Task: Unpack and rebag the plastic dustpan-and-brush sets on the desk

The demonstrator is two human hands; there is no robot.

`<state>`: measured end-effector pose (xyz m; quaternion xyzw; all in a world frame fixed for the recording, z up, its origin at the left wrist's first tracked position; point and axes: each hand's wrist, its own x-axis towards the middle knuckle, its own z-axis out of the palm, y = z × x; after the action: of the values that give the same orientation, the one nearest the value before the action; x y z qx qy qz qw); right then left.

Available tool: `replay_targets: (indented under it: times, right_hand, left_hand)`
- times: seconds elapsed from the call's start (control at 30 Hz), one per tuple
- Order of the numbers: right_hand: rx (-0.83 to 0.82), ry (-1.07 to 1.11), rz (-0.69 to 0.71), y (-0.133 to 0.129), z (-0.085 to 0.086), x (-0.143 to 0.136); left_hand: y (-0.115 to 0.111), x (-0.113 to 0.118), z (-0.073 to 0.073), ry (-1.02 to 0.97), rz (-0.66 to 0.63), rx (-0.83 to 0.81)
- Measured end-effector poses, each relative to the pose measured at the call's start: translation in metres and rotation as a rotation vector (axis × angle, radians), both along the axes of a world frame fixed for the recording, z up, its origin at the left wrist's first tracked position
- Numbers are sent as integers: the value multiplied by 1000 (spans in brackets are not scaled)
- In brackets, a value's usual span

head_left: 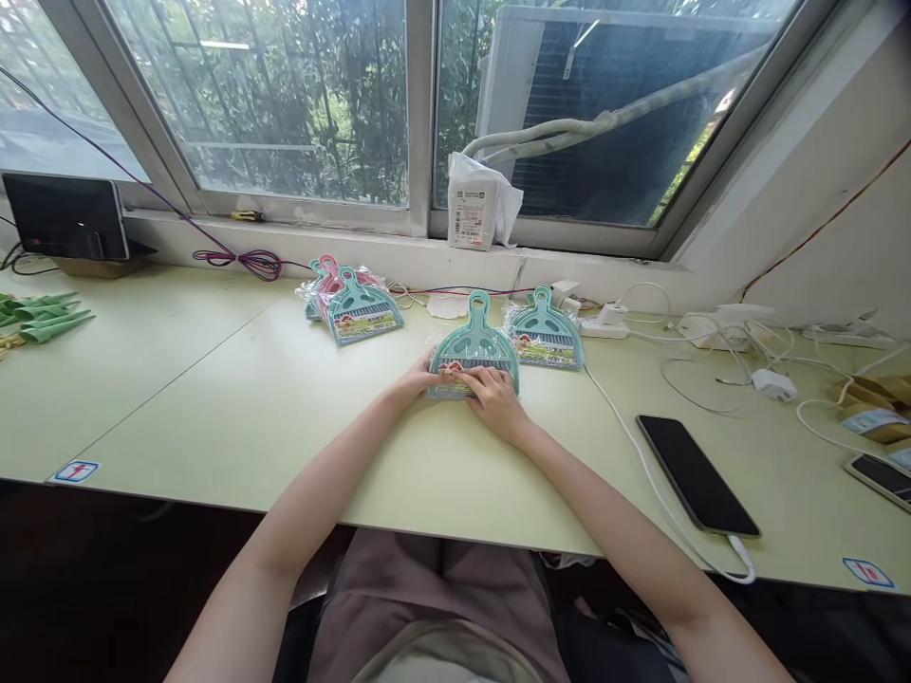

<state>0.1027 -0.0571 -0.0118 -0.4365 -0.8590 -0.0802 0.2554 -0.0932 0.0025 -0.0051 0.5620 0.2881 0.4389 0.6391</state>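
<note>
A mint-green toy-sized dustpan and brush set (pixel 479 334) in clear wrap stands in front of me, its looped handle pointing up. My left hand (pixel 419 379) grips its lower left edge, thumb across the front. On the lower right, my right hand (pixel 496 402) holds the same set, its fingers bent over the printed label and covering part of it. Just right of it and behind lies another wrapped green dustpan set (pixel 547 332). Farther left are several overlapping wrapped sets, with a green dustpan set (pixel 362 308) in front and a pink dustpan (pixel 328 268) behind.
A black phone (pixel 697 474) on a white cable lies at right, and a second phone (pixel 883 479) near the right edge. White chargers and cables (pixel 774 384) tangle behind. At left are a tablet (pixel 65 216) and green bundles (pixel 49 318). A white box (pixel 471 214) stands on the sill.
</note>
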Motion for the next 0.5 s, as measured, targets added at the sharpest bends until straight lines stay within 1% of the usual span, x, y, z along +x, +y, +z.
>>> replay_targets:
  times: [0.17,0.37,0.5]
  right_hand:
    - [-6,63,-6,0,2,1]
    - [-56,144,43,5,-1,1]
    - [-47,87,-19,5,-2,1]
  left_hand:
    - [1,2,-1,-45,-28,-48]
    - [5,5,-7,-121,28,-171]
    - [3,5,-5,-141,51,-157]
